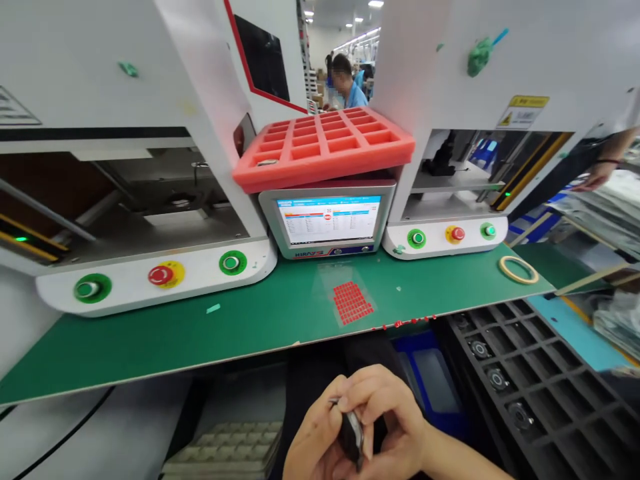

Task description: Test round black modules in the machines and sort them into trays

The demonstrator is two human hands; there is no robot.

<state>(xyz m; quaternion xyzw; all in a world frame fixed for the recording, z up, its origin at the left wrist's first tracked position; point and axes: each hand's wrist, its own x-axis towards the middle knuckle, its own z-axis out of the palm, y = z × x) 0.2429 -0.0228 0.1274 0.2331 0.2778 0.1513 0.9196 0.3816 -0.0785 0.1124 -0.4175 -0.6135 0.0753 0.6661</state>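
Low in the view, in front of the bench edge, both my hands close around a small dark part with a shiny rim. My left hand grips it from the left, thumb against its upper end. The fingers of my right hand bend over its top and right side. Much of the part is covered by my fingers, so its exact kind is unclear. On the green bench above my hands lies a clear sheet of small red stickers. A few loose red pieces sit along the bench edge.
A black compartment tray at the right holds several round dark parts. Two white machines with green and red buttons flank a monitor. A pink foam tray rests on the monitor. A tape ring lies at the bench's right end.
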